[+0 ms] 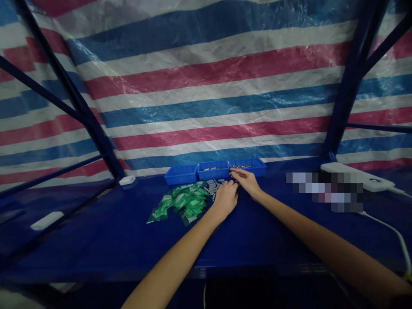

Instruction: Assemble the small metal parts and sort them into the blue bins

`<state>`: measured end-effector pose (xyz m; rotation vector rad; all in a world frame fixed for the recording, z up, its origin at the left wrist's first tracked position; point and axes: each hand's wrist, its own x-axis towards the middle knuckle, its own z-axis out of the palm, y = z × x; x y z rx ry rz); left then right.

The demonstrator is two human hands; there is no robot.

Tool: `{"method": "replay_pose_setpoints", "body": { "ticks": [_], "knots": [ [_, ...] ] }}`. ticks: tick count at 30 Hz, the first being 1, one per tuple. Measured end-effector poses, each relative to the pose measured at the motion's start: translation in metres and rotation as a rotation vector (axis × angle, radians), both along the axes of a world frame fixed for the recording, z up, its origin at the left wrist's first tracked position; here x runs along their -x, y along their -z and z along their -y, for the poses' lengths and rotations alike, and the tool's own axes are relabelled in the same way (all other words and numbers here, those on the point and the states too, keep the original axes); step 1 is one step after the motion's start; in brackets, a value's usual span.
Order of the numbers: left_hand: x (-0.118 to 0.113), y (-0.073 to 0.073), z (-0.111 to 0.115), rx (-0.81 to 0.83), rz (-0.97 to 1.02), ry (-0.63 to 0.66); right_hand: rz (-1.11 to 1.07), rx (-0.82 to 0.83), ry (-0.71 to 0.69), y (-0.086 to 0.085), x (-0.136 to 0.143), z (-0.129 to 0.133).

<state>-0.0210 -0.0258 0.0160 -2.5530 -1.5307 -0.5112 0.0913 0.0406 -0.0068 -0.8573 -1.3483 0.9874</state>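
Observation:
My left hand (pixel 227 196) rests on the table with its fingers curled down beside a pile of small metal cylinders (pixel 213 186); whatever lies under the fingertips is hidden. Just to its right, my right hand (pixel 248 181) has thumb and fingers pinched together in front of the blue bins, around something too small to name. Left of the cylinders is a heap of small clear bags with green contents (pixel 185 199). Behind the hands, the middle blue bin (pixel 212 175) holds a few metal pieces, and the right blue bin (pixel 259 167) holds many small metal parts.
The left blue bin (pixel 180 176) stands in the same row. White devices lie at left (pixel 128 180) and far left (pixel 47 220). A white power bank (pixel 357 175) with a cable (pixel 397 236) and a pixelated object are at right. Blue frame posts and a striped sheet (pixel 209 94) enclose the table.

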Motion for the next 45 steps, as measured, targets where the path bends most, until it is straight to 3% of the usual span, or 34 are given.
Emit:
{"method": "replay_pose_setpoints", "body": {
  "ticks": [5, 12, 22, 27, 32, 35, 38, 45],
  "knots": [
    [0.000, 0.002, -0.001, 0.003, 0.031, 0.047, 0.046, -0.066, -0.034, 0.002, -0.002, -0.003],
    [0.001, 0.009, -0.006, 0.034, 0.058, 0.297, 0.041, -0.074, -0.002, 0.003, -0.005, -0.007],
    [0.000, 0.007, -0.002, 0.021, -0.019, 0.330, 0.166, -0.006, 0.031, 0.002, -0.007, -0.008],
    [-0.001, 0.008, 0.001, 0.031, -0.017, 0.308, 0.027, 0.109, -0.138, -0.014, -0.003, -0.002],
    [-0.002, 0.008, 0.002, 0.036, 0.032, 0.201, -0.057, 0.068, -0.304, -0.028, -0.004, 0.003],
    [-0.001, 0.005, 0.003, 0.007, 0.008, 0.030, -0.013, 0.119, -0.298, -0.021, -0.005, 0.001],
    [0.000, 0.001, 0.002, 0.017, -0.035, -0.084, 0.058, 0.156, -0.203, -0.008, -0.006, -0.003],
    [0.005, 0.001, -0.004, 0.061, 0.045, -0.135, 0.172, 0.054, -0.153, 0.002, -0.004, -0.004]
  ]
}}
